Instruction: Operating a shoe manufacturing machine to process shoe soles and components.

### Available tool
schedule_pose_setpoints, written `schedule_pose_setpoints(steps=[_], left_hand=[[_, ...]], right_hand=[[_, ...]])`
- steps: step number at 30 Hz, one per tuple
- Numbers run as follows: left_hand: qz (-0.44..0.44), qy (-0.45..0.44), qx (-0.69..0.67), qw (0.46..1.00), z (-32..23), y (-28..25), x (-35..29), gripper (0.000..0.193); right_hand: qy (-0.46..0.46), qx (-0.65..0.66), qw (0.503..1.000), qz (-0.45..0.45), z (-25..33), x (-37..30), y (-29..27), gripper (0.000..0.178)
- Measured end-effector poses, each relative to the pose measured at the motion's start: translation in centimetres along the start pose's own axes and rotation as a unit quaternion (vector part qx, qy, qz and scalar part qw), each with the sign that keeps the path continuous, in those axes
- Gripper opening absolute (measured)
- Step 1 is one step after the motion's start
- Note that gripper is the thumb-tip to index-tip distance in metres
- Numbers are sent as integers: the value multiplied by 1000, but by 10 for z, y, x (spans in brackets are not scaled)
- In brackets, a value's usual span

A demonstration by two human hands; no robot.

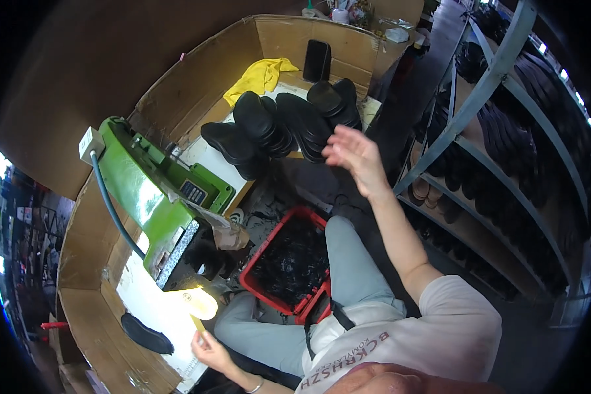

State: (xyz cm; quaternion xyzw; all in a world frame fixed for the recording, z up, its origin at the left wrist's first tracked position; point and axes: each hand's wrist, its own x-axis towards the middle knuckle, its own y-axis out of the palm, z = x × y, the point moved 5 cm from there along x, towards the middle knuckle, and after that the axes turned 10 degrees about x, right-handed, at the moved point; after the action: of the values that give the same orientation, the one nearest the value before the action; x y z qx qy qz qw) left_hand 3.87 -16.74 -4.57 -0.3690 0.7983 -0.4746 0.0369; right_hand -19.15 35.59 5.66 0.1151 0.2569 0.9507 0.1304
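My left hand (pixel 213 354) is low on the left at the edge of the brightly lit white worktop. Its fingers are pinched together against a narrow yellowish piece (pixel 198 323), whose kind I cannot make out. Just above shines a pale yellow rounded shape (pixel 202 305) below the head of a green machine (pixel 134 190). One black shoe sole (pixel 147 334) lies on the worktop left of this hand. My right hand (pixel 353 156) is raised, fingers loosely bent and apart, with nothing in it. It is nearest to the stacked black soles (pixel 299 121).
A red crate (pixel 256 269) holding black scraps stands between my knees. Cardboard walls (pixel 315 41) surround the bench. A yellow cloth (pixel 259 79) and an upright black sole-shaped piece (pixel 317 60) are at the back. Metal racks (pixel 479 98) with shoe parts fill the right side.
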Motion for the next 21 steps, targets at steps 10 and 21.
schedule_pose_setpoints(steps=[10, 21], left_hand=[[-127, -154, 288, 936, 135, -31, 116, 79], [-136, -198, 291, 926, 137, -26, 127, 63]], right_hand=[[-180, -829, 470, 245, -5, 142, 0, 32], [-453, -773, 351, 272, 30, 22, 32, 11]])
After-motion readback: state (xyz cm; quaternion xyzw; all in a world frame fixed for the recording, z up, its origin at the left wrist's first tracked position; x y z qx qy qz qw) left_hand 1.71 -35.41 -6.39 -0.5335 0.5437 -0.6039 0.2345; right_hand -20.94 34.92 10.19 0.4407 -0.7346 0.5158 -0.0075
